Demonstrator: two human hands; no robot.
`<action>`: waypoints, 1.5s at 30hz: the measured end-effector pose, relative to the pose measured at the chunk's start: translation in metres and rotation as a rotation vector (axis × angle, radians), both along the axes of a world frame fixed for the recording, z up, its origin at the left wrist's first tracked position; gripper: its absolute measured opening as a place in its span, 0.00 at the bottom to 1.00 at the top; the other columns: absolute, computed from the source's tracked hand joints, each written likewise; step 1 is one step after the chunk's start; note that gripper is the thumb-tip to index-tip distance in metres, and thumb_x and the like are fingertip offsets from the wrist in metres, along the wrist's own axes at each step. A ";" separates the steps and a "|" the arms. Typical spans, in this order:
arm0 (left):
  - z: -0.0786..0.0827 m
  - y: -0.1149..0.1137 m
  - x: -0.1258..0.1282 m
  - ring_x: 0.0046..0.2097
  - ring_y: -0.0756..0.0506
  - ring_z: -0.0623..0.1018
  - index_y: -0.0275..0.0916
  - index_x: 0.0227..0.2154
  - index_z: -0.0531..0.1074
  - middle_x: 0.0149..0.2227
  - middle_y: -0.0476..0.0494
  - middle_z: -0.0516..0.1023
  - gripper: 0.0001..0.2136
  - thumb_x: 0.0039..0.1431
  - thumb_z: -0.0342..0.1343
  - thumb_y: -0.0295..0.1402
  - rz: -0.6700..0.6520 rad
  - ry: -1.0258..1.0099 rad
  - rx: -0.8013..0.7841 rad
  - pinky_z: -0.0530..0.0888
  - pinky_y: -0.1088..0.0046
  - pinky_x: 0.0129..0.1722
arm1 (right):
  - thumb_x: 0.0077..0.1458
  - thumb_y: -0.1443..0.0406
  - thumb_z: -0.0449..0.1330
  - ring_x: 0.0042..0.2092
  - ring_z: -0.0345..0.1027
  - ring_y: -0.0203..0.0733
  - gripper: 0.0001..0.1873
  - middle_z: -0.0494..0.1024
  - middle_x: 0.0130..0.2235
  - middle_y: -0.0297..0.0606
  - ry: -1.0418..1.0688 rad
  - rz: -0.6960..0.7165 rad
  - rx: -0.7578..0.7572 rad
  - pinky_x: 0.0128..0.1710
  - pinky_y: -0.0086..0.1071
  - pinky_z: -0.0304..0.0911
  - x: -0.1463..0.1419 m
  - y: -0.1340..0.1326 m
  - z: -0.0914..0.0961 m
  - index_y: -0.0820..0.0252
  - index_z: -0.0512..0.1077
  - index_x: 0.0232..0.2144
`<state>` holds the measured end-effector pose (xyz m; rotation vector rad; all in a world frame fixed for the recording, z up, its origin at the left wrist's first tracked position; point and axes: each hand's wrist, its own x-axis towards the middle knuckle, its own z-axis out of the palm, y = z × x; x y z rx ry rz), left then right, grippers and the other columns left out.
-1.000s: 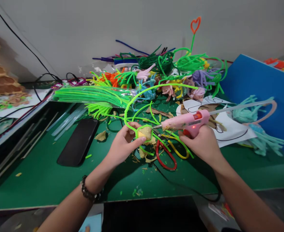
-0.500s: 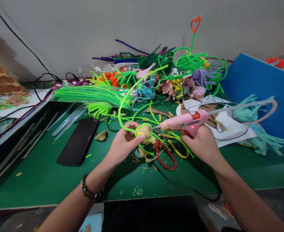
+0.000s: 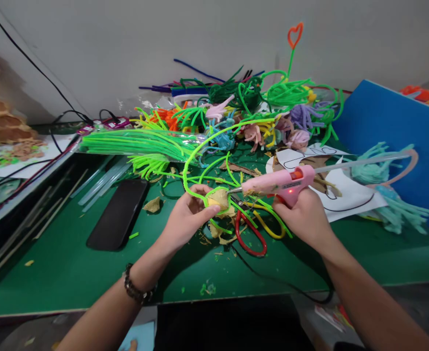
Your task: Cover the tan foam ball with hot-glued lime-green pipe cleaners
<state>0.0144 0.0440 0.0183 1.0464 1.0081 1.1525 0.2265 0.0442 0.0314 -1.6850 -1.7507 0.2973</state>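
Note:
My left hand (image 3: 187, 218) pinches a small tan cardboard piece (image 3: 219, 198) with a bright green pipe cleaner (image 3: 214, 139) wrapped round its edge; the cleaner's long free end arcs up and to the right. In my right hand (image 3: 304, 218) is a pink hot glue gun (image 3: 278, 181), gripped by the handle, its red light on and a clear glue stick (image 3: 360, 161) poking out behind. The gun's nozzle touches the right side of the cardboard piece. Both hands hover just above the green table (image 3: 68, 268).
A black phone (image 3: 118, 213) lies left of my hands, red-and-yellow-handled scissors (image 3: 253, 233) and cardboard scraps below them. A pile of coloured pipe cleaners (image 3: 243, 109) and a bag of green ones (image 3: 137, 142) fill the back. Blue board (image 3: 390, 126) at right, paper templates (image 3: 341, 192) beside it.
The pipe cleaner's free end swung up and then back down to the right as my left hand turned the piece slightly. The glue gun stayed at the cardboard.

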 end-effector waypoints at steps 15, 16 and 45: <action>-0.002 0.003 -0.001 0.23 0.54 0.67 0.39 0.30 0.65 0.22 0.54 0.69 0.17 0.36 0.64 0.32 0.015 0.017 -0.008 0.62 0.79 0.22 | 0.35 0.67 0.49 0.17 0.50 0.33 0.08 0.57 0.13 0.29 0.012 0.079 -0.005 0.16 0.29 0.47 0.003 -0.001 -0.007 0.55 0.50 0.13; -0.002 0.003 -0.001 0.23 0.54 0.67 0.38 0.30 0.65 0.22 0.54 0.69 0.17 0.36 0.64 0.32 0.017 0.021 -0.010 0.61 0.79 0.21 | 0.35 0.67 0.49 0.18 0.50 0.33 0.08 0.57 0.13 0.29 0.013 0.080 -0.007 0.17 0.29 0.47 0.003 -0.001 -0.007 0.55 0.50 0.13; -0.006 0.002 -0.003 0.24 0.53 0.68 0.39 0.29 0.64 0.23 0.54 0.72 0.18 0.37 0.66 0.36 0.032 -0.069 -0.089 0.59 0.78 0.23 | 0.36 0.68 0.49 0.18 0.51 0.34 0.07 0.57 0.14 0.29 0.031 0.147 -0.028 0.17 0.29 0.47 -0.001 -0.002 -0.004 0.55 0.51 0.13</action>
